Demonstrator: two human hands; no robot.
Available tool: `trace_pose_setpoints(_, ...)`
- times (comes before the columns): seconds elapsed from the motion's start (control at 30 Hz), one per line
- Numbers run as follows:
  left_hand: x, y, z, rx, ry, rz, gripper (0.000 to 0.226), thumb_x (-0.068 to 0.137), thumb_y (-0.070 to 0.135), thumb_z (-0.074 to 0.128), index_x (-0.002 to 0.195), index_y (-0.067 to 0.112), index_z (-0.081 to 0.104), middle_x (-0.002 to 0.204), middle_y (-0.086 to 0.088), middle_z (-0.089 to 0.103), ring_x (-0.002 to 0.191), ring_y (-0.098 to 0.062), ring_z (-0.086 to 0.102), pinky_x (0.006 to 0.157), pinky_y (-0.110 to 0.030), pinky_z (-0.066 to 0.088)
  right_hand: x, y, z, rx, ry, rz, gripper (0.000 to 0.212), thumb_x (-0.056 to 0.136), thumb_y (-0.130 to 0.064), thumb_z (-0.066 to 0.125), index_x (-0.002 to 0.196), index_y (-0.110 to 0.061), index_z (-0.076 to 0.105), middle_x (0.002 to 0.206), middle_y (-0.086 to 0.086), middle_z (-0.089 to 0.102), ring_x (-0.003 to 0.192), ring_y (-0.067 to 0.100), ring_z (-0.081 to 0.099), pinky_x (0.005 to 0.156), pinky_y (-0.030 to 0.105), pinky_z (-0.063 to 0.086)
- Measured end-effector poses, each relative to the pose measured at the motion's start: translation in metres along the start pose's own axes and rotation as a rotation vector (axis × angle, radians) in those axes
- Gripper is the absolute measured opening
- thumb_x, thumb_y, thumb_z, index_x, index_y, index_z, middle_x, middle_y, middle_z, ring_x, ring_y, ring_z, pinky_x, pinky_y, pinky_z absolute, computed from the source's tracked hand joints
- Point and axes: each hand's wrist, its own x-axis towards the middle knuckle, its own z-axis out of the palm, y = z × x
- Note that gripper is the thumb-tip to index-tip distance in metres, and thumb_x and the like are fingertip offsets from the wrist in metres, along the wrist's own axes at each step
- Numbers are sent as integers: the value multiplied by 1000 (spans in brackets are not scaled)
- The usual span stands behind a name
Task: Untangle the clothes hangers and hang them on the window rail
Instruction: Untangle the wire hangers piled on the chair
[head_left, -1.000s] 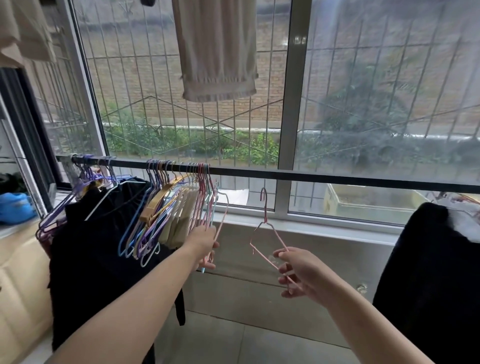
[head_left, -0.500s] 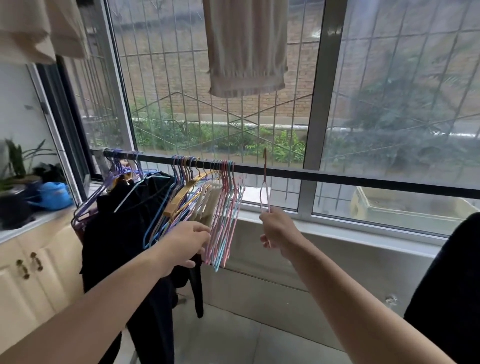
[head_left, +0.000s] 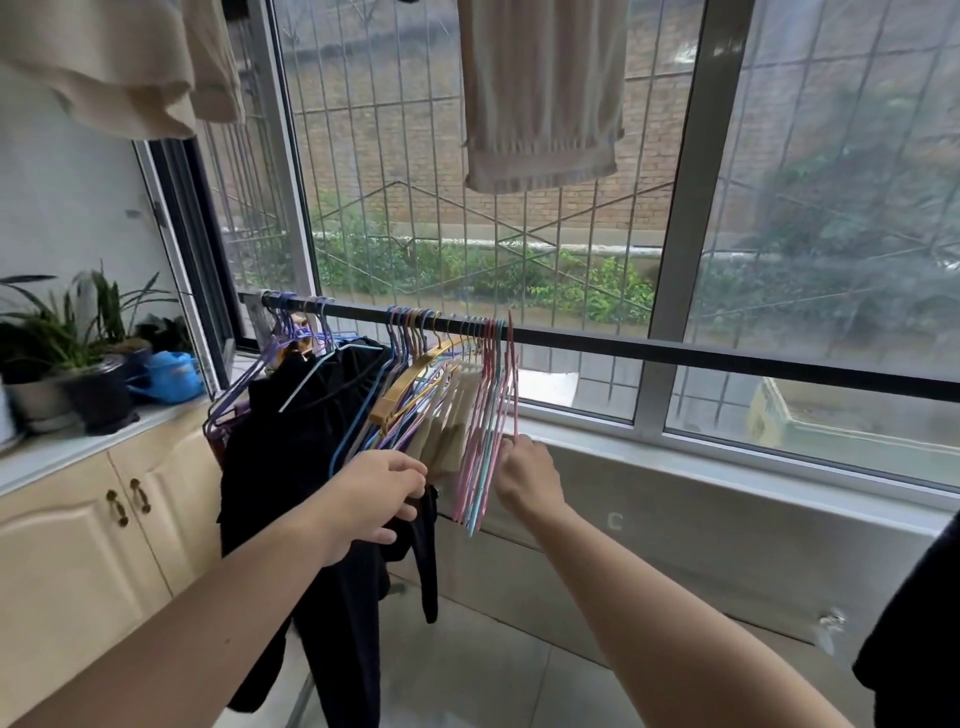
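A black window rail (head_left: 675, 351) runs across the window. Several thin hangers (head_left: 483, 415), pink, blue, purple and gold, hang bunched on its left part. A pink wire hanger (head_left: 513, 379) hangs at the right end of the bunch with its hook over the rail. My right hand (head_left: 527, 475) pinches the lower part of that pink hanger. Further left, my left hand (head_left: 371, 493) has its fingers curled around the lower ends of the bunched hangers. A black garment (head_left: 301, 457) hangs from hangers at the left.
A cream cabinet (head_left: 78, 545) stands at the left with potted plants (head_left: 57, 343) and a blue watering can (head_left: 169, 371) on top. Beige cloth (head_left: 540, 93) hangs above the window. Dark fabric (head_left: 919, 639) fills the lower right corner.
My right hand lifted the pink hanger from mid-air up to the rail and slid it left against the bunch. My left hand stayed on the hanging hangers. The view turned left.
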Motion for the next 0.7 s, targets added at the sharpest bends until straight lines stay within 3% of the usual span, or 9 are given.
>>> trace_pose_setpoints(0.13,-11,-5,3,9,16,-33,17,102,21,56,112,30,66,108,1,70,97,-16,71,78,-36,60,-1,7,4,-26,44,-3,27,103,-8,30,111,0,54,122,19,50,114,38,47,90,42,42)
trace_pose_setpoints(0.23,-19,-11,9,22,18,-74,18,100,18,56,111,28,67,108,0,71,97,-17,71,82,-38,60,5,10,13,-50,62,15,24,95,-6,33,110,-1,52,122,17,48,92,32,45,78,39,39)
trace_pose_setpoints(0.33,-26,-15,13,29,12,-96,19,99,18,56,111,28,67,107,0,71,97,-16,71,84,-38,60,4,3,14,2,116,44,23,92,-4,32,108,-2,48,120,17,46,83,33,45,76,41,39)
trace_pose_setpoints(0.43,-31,-18,13,24,23,-99,18,100,19,56,109,29,67,106,0,72,96,-16,72,83,-37,60,3,-3,7,-11,150,32,21,94,-3,33,111,-2,46,122,18,46,89,38,54,76,45,45)
trace_pose_setpoints(0.6,-50,-26,5,27,44,-104,17,98,18,58,105,31,67,104,1,72,95,-15,72,84,-38,61,0,2,10,-1,112,124,32,95,-7,35,124,1,46,131,20,45,106,42,55,78,39,37)
trace_pose_setpoints(0.7,-62,-31,-4,26,52,-110,18,97,18,58,105,31,68,105,1,72,94,-15,72,84,-38,61,-2,4,17,25,84,207,36,93,-9,36,125,1,50,133,20,49,102,37,55,77,37,37)
